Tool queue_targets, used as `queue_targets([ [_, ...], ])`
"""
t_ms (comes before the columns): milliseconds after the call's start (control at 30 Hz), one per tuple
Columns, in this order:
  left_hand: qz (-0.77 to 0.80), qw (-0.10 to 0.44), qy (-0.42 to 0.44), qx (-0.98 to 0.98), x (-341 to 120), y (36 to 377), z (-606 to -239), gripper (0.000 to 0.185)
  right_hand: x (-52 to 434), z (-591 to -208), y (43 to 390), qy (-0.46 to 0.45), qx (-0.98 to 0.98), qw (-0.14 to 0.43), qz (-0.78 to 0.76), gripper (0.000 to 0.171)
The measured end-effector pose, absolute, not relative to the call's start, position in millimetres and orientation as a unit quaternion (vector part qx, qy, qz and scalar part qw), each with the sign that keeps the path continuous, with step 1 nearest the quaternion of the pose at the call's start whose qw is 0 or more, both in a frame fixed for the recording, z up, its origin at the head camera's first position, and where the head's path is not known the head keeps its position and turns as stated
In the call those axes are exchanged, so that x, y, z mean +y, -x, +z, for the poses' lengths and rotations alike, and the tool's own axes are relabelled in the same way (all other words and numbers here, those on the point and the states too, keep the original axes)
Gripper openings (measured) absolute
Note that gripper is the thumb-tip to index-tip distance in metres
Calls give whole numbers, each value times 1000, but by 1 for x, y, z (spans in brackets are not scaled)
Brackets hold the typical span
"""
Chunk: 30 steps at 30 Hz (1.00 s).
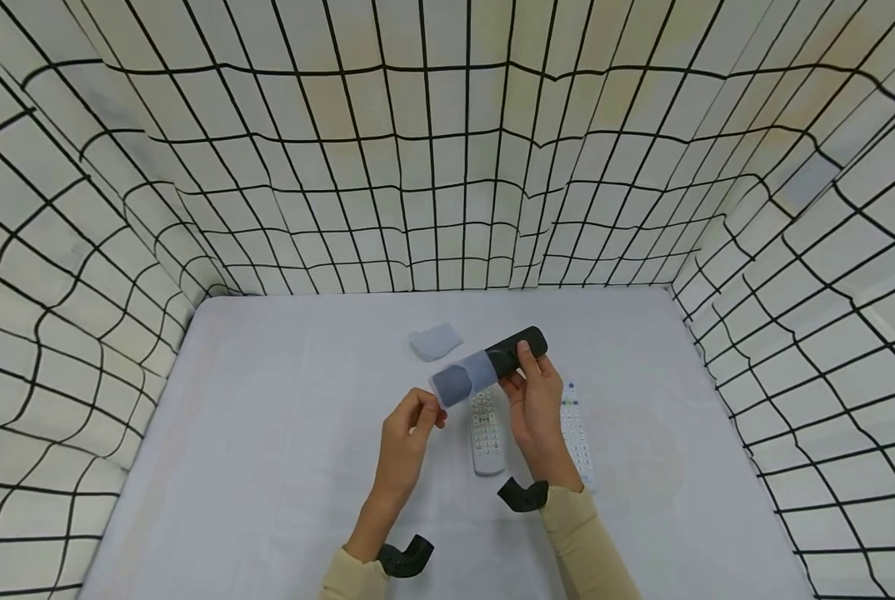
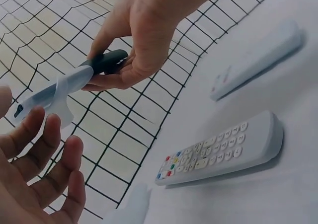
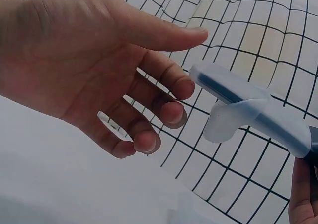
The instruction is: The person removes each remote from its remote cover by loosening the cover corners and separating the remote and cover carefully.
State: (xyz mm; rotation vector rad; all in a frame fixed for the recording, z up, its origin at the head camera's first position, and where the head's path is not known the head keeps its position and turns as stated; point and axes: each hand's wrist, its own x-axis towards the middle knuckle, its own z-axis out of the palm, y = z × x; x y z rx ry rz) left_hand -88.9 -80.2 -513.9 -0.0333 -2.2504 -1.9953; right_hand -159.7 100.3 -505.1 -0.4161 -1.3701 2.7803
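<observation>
The head view is bright, wrist views dimmer. In the left, below the right hand (image 2: pixel 148 40), the near remote (image 2: pixel 213 158) casts soft shadow; the far remote (image 2: pixel 259 61) blurs.

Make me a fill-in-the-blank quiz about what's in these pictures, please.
1. Where bare, the remote held by the right hand is ____ in colour.
2. The left hand is nearer the held remote's end that is ____ (inside/outside) the translucent cover.
3. In the head view, exactly ____ white remotes lie on the table.

Missing words: black; inside; two.
</observation>
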Motion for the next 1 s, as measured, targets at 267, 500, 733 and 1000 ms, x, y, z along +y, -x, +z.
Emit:
queue_targets([
  [267, -622, 112, 30, -774, -76, 90, -519, 21, 100, -505, 158, 139, -440, 27, 887, 49],
  [500, -619, 146, 65, -769, -72, 91, -520, 20, 103, -503, 159, 135, -431, 40, 891, 42],
  [733, -608, 171, 89, -770, -68, 91, -520, 19, 108, -499, 161, 144, -418, 51, 895, 38],
  [1000, -597, 221, 116, -763, -65, 88, -521, 21, 112, -497, 162, 145, -411, 50, 898, 36],
])
